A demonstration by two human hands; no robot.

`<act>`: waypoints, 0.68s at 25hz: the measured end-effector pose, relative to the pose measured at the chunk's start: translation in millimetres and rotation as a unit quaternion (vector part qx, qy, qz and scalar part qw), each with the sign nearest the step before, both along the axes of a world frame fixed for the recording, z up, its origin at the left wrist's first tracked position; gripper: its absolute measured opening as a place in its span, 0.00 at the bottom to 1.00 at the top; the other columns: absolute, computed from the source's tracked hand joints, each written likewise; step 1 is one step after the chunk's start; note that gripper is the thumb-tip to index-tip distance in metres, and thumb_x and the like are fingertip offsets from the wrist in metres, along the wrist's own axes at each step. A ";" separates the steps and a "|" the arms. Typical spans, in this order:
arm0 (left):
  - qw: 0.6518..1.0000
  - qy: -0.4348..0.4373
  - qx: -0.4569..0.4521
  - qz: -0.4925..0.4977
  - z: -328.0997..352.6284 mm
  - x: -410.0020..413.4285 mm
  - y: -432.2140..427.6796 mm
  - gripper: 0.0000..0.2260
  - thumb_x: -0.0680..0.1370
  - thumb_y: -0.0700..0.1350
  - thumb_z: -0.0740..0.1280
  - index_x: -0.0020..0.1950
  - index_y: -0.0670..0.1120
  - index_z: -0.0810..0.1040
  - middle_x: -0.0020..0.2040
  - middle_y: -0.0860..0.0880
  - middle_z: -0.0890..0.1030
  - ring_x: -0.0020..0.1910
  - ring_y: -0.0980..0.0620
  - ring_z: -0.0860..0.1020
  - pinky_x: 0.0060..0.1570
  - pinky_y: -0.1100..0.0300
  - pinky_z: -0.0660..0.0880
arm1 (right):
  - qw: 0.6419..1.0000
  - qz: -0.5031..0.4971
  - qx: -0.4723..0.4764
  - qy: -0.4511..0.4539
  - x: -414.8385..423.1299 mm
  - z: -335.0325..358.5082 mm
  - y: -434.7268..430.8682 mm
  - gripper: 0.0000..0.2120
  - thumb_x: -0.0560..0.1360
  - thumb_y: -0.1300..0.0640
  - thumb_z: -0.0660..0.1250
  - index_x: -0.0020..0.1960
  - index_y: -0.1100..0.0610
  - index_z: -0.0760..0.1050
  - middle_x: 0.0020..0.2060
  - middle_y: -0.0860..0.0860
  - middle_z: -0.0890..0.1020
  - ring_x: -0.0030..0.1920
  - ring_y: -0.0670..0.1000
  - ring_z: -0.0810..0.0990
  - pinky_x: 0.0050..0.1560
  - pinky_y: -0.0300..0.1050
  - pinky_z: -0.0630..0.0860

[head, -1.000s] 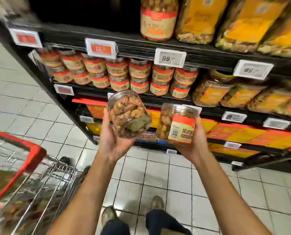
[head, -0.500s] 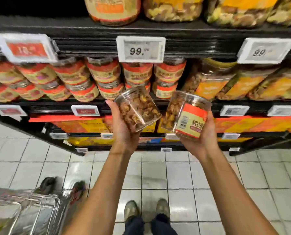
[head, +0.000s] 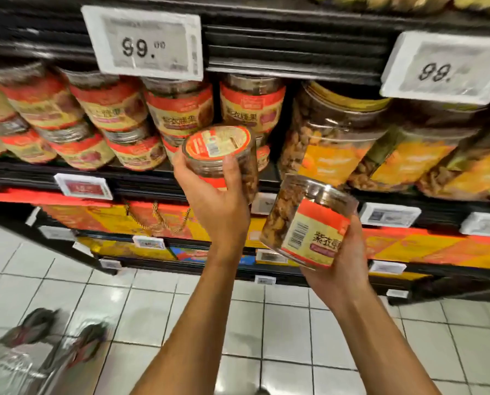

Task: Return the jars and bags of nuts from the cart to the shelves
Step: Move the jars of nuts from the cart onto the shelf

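**Left jar at the shelf edge, right jar held lower**

The left jar is up at the front edge of the shelf, just before the stacked red-label jars and beside the big yellow-label jars. Its lid faces the viewer, so its long axis runs from the person into the shelf, base first. The left grip wraps it from below and behind, thumb across the near side and fingers curled round the left edge, with the forearm stretched up and forward. This hand is the nearer to the shelf, so it looks set to place first. The jar likely needs tipping upright onto its base.

The right jar sits lower and to the right, below the shelf edge, tilted with its top leaning up and left and its label toward the viewer. The right grip cradles it from beneath, fingers curled round its right side.

A blurred cart shows at the lower left.
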State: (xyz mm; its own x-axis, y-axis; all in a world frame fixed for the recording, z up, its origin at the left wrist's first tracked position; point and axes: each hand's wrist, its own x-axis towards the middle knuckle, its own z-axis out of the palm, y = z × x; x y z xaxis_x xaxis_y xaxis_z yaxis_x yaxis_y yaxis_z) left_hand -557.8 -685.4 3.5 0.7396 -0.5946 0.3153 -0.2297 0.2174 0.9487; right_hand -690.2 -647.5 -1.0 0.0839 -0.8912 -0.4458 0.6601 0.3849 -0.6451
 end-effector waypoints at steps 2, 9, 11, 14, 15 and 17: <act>0.999 -0.032 0.015 0.010 -8.8 -8.3 -9.9 0.36 0.73 0.58 0.61 0.71 0.33 0.59 0.67 0.39 0.67 0.66 0.51 0.66 0.65 0.71 0.61 | 1.000 0.007 -0.002 -0.002 -6.7 -4.7 -1.6 0.26 0.77 0.36 0.50 0.42 0.46 0.84 0.42 0.50 0.86 0.43 0.51 0.85 0.48 0.52 0.78; 0.991 -0.106 0.077 -0.005 -16.6 -34.7 -37.3 0.36 0.74 0.47 0.67 0.70 0.27 0.54 0.69 0.29 0.59 0.71 0.32 0.59 0.71 0.46 0.56 | 0.999 0.026 0.019 -0.016 -19.0 -23.7 7.2 0.26 0.78 0.38 0.51 0.45 0.49 0.84 0.45 0.51 0.86 0.46 0.52 0.85 0.50 0.52 0.77; 0.988 -0.112 0.096 -0.049 -21.4 -34.0 -28.6 0.36 0.77 0.49 0.63 0.73 0.30 0.49 0.73 0.31 0.54 0.74 0.37 0.54 0.72 0.52 0.51 | 0.999 0.020 0.029 -0.022 -18.9 -26.3 11.0 0.26 0.78 0.37 0.51 0.47 0.50 0.83 0.46 0.51 0.85 0.48 0.53 0.84 0.53 0.54 0.76; 0.966 -0.234 0.080 -0.074 -42.4 -13.5 8.1 0.29 0.81 0.50 0.56 0.74 0.34 0.52 0.74 0.37 0.53 0.74 0.47 0.51 0.74 0.59 0.51 | 0.999 0.014 0.029 -0.013 -20.6 -27.0 13.3 0.26 0.78 0.37 0.50 0.43 0.48 0.84 0.43 0.50 0.86 0.44 0.52 0.85 0.47 0.52 0.77; 0.947 -0.299 0.084 -0.082 -48.7 -6.1 18.7 0.27 0.81 0.51 0.54 0.74 0.35 0.55 0.74 0.35 0.55 0.74 0.46 0.53 0.74 0.55 0.54 | 1.000 0.013 0.022 -0.012 -20.0 -24.7 12.7 0.27 0.78 0.38 0.49 0.42 0.48 0.84 0.42 0.50 0.86 0.43 0.51 0.85 0.45 0.50 0.78; 0.891 -0.427 0.109 -0.108 -58.6 0.3 24.5 0.26 0.81 0.51 0.56 0.72 0.35 0.60 0.72 0.31 0.58 0.73 0.37 0.58 0.70 0.43 0.62 | 1.000 0.009 0.005 -0.014 -18.3 -19.3 8.9 0.28 0.78 0.38 0.49 0.42 0.48 0.84 0.43 0.50 0.86 0.45 0.51 0.85 0.44 0.49 0.79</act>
